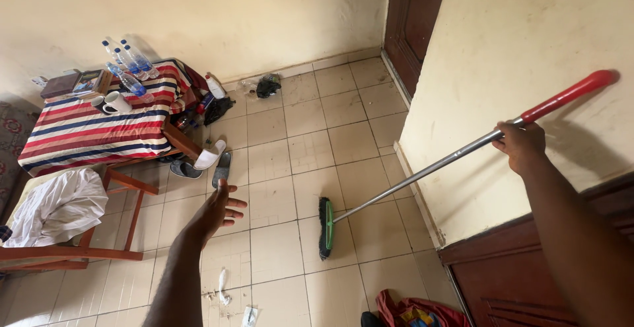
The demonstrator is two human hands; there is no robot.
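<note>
Gripping 1 broom (422, 175) – 4 bottles (127, 63)

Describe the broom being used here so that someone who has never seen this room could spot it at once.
On the cream tiled floor in the middle of the room, right of the table with the striped cloth, lies the broom. Its green brush head rests on the tiles and a silver pole rises to the right hand. The red grip on its end appears on nothing else nearby.

Cream walls (218, 10), tiled floor (310, 148)
</note>
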